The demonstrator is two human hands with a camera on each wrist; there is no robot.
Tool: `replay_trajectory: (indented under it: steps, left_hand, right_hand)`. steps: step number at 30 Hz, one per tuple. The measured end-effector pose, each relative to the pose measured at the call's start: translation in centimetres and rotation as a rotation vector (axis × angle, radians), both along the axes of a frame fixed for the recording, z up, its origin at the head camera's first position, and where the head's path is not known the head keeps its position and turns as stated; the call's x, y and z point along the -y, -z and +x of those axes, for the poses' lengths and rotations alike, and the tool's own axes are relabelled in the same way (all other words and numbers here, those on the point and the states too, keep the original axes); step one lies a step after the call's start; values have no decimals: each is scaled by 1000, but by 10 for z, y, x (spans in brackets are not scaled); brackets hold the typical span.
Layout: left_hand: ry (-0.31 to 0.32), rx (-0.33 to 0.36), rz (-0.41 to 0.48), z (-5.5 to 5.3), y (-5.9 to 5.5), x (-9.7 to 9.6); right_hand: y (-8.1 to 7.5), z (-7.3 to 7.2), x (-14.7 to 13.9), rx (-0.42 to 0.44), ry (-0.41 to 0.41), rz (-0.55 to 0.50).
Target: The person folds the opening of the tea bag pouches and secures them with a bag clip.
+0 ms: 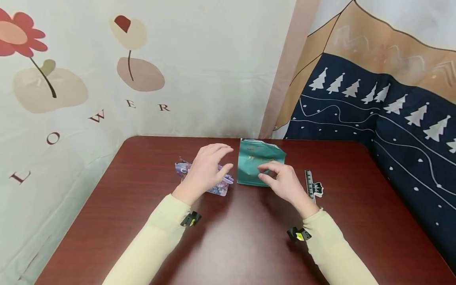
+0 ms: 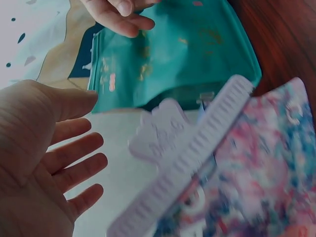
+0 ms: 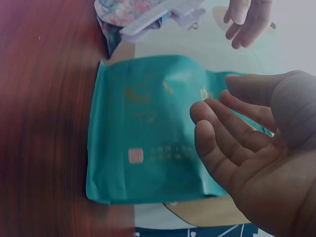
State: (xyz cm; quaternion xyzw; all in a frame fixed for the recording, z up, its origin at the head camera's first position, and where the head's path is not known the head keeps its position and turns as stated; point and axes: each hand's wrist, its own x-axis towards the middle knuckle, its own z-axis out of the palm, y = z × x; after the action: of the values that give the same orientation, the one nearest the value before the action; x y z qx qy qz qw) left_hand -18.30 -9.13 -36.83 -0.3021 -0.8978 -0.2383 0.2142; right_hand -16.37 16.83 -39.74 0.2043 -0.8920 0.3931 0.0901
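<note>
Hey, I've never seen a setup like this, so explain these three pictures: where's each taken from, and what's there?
There's no machine, just a person's bare left hand and right hand. The wide view comes from a camera worn on the head, looking forward and down; the other two come from cameras on each wrist. On the table lie a green bag, a patterned bag with a lilac clip across it, and a black clip. Neither hand holds anything: the left is near the patterned bag, the right near the green one.

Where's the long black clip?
In the head view, the long black clip with white markings lies on the glossy red-brown table, just right of the right hand, with the shiny green pouch farther left.
</note>
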Motion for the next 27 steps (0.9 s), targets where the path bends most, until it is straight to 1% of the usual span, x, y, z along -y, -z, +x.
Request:
replay_trajectory:
  steps: [3,6,13,16,22,27]
  left_hand:
    - [21,-13,-8,-4,-3,-11]
    - [36,-41,-6,-8,-5,-20]
    - [78,-144,5,-13,-12,-39]
    - [90,-174,-1,-14,-16,-46]
    - [97,-178,-55,-18,-19,-59]
    - [98,-153,-89,-22,-20,-69]
  right_hand:
    - [0,-1,-7,2,19,-10]
    - [-1,-2,-12,-6,30,-17]
    - [-2,-6,-26,-45,63,-26]
    - [-4,-6,-31,-56,81,-28]
    - [-7,-6,-38,-70,125,-57]
    - [-9,-6,-42,-95,163,-81]
